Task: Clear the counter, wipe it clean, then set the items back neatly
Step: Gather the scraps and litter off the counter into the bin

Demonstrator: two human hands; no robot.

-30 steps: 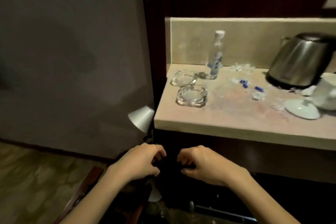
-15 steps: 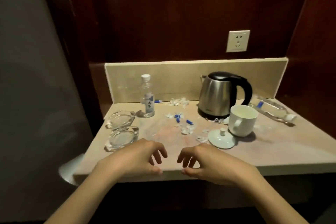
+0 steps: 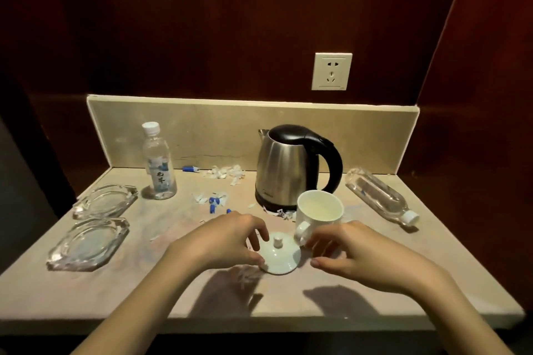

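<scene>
A beige stone desk (image 3: 86, 291) is sitting in a dark red wood-panelled alcove, with a low beige backsplash (image 3: 230, 124) running along its far edge. At the far left, two glass ashtrays (image 3: 88, 243) are lying one behind the other, and an upright water bottle (image 3: 159, 161) is standing just right of the farther one. White and blue paper scraps (image 3: 222, 174) are littering the middle of the surface. The left hand (image 3: 219, 239) is hovering at the near centre, its grip loosely curled, thumb touching the left rim of a white lid (image 3: 279, 258) that is resting knob-up on the desk. A steel kettle (image 3: 284, 170) is standing beyond it, under a white wall socket (image 3: 331, 71). A white mug (image 3: 320, 212) is sitting just in front of the kettle, touching the lid's far right. The right hand (image 3: 366, 256) is reaching near the mug's handle, its grip relaxed and holding nothing. At the far right, a second bottle (image 3: 377, 197) is lying on its side.
</scene>
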